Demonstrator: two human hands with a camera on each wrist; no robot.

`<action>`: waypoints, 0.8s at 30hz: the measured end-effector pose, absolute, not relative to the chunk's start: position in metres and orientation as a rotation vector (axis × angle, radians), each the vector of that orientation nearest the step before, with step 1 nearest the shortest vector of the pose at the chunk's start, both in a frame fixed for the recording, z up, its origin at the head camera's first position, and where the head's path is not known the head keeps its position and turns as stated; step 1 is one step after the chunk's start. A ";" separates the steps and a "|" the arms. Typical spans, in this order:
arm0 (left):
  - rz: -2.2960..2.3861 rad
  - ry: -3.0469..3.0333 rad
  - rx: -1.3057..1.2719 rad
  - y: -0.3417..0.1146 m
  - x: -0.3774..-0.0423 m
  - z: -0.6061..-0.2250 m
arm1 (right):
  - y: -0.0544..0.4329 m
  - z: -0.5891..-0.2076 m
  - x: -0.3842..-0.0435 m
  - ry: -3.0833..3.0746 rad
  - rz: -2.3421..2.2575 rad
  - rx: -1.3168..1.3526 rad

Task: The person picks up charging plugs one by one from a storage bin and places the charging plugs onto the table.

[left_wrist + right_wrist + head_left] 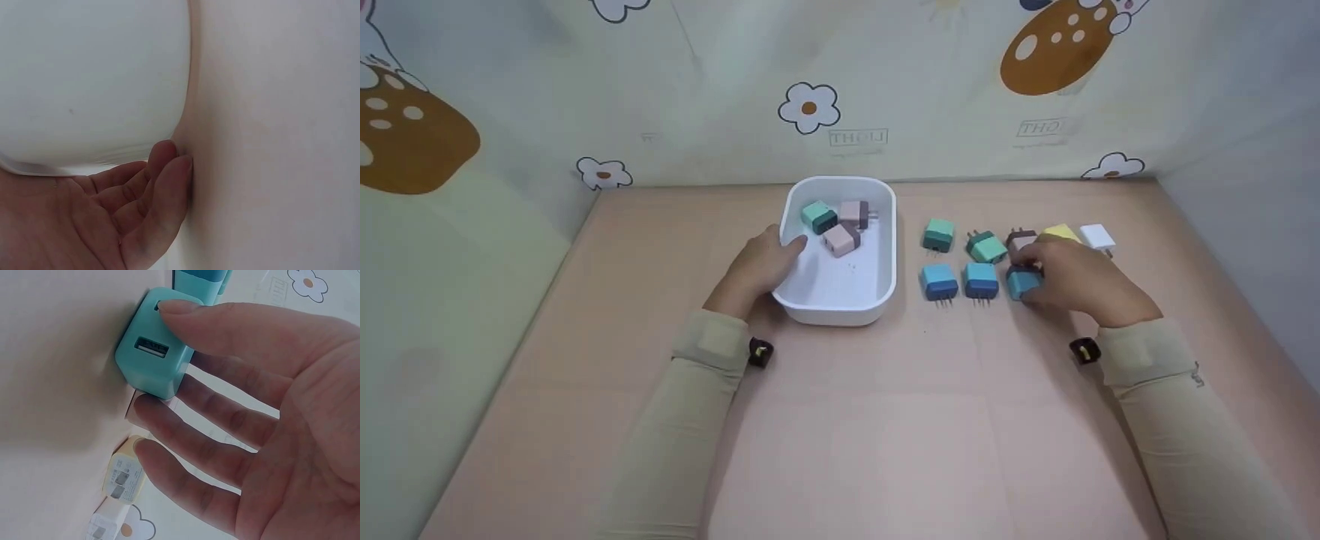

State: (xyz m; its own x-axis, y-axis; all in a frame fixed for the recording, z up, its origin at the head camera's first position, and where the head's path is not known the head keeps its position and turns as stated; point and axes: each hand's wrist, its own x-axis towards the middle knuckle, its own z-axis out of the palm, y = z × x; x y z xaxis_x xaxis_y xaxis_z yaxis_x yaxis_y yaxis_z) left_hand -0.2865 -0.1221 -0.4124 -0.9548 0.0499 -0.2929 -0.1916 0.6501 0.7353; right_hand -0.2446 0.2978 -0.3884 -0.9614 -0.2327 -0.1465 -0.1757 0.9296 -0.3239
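My left hand (763, 262) grips the left wall of a white plastic tub (829, 289), thumb over the rim and the other fingers along the outside. Lying in the tub are a green USB charger (819, 216) and two pinkish ones. On the right, my right hand (1080, 279) pinches a blue USB charger (1021, 285); in the right wrist view its thumb lies over the face with the USB ports. Behind this charger sit a brown-and-pink charger (1021, 238) and a yellow one (1060, 232), partly covered by the hand.
Two more blue chargers (939, 283) stand in the front row, their pins toward me. In the back row are two green chargers (938, 235) and a white one (1097, 237). A patterned cloth wall (720, 135) rises behind the pinkish table (870, 420).
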 end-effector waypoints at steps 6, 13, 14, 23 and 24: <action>1.200 2.577 -0.123 -0.122 -0.287 -0.412 | 0.299 -0.388 -0.246 2.892 -0.467 -0.312; 1.207 2.562 -0.135 -0.122 -0.287 -0.412 | 0.301 -0.388 -0.247 2.904 -0.469 -0.354; 1.210 2.562 -0.133 -0.122 -0.288 -0.413 | 0.301 -0.388 -0.247 2.905 -0.468 -0.359; 1.200 2.586 -0.078 -0.125 -0.290 -0.415 | 0.298 -0.386 -0.247 2.886 -0.470 -0.323; 1.199 2.584 -0.084 -0.124 -0.290 -0.415 | 0.298 -0.386 -0.247 2.888 -0.467 -0.329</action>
